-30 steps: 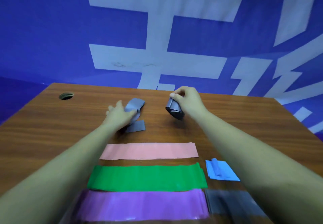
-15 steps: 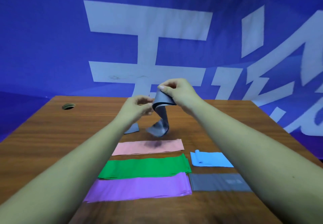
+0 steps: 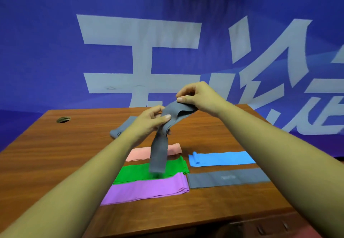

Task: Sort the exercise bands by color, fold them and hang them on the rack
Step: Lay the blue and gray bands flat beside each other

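Note:
A grey band hangs in the air above the table, its tail dangling over the green band. My left hand pinches it near the top and my right hand grips its upper end. Flat on the wooden table lie a pink band, a green band, a purple band, a light blue band and a second grey band. Another grey band lies farther back, partly hidden by my left arm. No rack is in view.
A round cable hole sits at the table's far left corner. A blue banner with large white characters fills the wall behind. The table's near edge runs along the bottom right, with drawer handles below.
Both hands have come together and lifted the grey band off the table; it has unrolled and now hangs long. The camera has tilted up and back.

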Tool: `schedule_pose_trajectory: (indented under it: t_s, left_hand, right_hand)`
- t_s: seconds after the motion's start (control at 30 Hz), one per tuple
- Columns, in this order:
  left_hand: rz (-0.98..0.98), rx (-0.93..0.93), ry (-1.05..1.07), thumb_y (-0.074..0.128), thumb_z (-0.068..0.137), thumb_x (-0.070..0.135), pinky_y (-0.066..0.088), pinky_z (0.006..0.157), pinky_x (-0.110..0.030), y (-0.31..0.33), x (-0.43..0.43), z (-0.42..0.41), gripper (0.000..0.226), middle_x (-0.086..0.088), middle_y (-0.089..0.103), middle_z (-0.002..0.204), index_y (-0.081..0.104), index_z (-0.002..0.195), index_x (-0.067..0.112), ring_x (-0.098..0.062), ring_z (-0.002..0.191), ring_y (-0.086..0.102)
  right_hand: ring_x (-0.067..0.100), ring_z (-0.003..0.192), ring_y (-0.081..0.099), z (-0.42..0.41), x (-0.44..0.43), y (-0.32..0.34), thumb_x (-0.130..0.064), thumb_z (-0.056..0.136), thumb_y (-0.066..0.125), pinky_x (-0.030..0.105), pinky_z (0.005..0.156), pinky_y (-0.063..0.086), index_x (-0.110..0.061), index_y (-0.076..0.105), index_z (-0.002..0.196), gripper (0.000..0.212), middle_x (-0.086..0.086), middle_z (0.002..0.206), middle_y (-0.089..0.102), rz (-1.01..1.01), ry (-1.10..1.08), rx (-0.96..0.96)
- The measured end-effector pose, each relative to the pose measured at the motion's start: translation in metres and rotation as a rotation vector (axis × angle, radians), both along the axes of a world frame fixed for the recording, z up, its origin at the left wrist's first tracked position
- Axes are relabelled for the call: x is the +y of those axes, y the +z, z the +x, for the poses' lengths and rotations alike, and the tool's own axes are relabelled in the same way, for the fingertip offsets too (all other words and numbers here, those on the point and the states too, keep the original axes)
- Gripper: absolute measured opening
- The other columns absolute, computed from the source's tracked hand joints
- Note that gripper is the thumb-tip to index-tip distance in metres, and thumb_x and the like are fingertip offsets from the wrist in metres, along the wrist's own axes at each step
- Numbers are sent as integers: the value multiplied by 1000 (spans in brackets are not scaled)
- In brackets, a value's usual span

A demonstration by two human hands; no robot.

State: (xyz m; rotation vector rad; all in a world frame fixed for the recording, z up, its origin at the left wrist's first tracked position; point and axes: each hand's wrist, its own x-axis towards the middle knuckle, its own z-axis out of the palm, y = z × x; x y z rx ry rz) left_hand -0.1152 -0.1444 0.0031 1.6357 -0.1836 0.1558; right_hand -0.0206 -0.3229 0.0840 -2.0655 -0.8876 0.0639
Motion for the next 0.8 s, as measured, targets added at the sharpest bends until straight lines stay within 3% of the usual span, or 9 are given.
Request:
schedule_pose_trajectory:
  t_s: [0.07,0.17,0.27,0.33,0.47,0.53,0.63,0.8]
  left_hand:
    - [17,5,27,58,95,13,53,65,-32,4,-9,0,12,-9,69,82,60,105,7,-21,68,66]
    - [31,8,31,60,95,13,53,66,-29,4,-22,2,17,-7,69,87,61,109,4,-15,73,65]
    - [85,7,20,66,91,19,51,73,-31,0,-33,6,22,-6,70,91,63,108,7,-14,80,64]
    - [123,6,2,68,88,22,48,76,-33,-5,-42,9,22,-5,69,91,66,105,9,-15,83,62]
    - [195,39,-60,69,89,16,48,75,-25,-15,-66,13,13,-2,70,88,69,100,9,-10,80,61]
    - [212,89,-92,71,87,16,48,73,-26,-20,-76,16,14,-3,71,85,69,99,9,-10,77,62]
    - [292,218,-175,73,85,18,41,62,-26,-29,-85,22,11,3,65,69,68,91,11,-8,64,56]
    - [443,351,-288,78,67,44,36,71,-36,-49,-84,20,52,-10,62,82,67,95,0,-19,76,52]
  right_hand:
    - [11,85,67,6,-20,-9,-7,86,70,21,74,56,-8,71,110,24,8,98,71,98,-14,254]
    - [23,101,68,10,-44,-25,4,86,66,29,91,55,2,63,120,34,19,110,69,282,-24,684]
    - [20,97,69,11,-61,-35,3,87,64,23,81,57,6,66,110,23,16,104,71,387,-39,890]
    - [16,90,67,9,-74,-38,2,89,63,22,73,58,-1,67,101,13,11,94,71,351,-98,870]
    - [23,82,66,6,-105,-41,-8,91,65,40,74,59,-14,63,93,7,9,89,67,48,-200,658]
    - [22,78,67,7,-118,-42,-10,91,66,37,68,61,-14,64,100,10,9,91,67,20,-244,585]
    - [18,69,66,13,-136,-49,-7,87,70,28,51,58,-11,64,109,23,8,91,66,138,-397,476]
    - [24,73,61,28,-177,-86,-8,85,72,29,52,53,-6,62,82,11,8,78,60,174,-655,271]
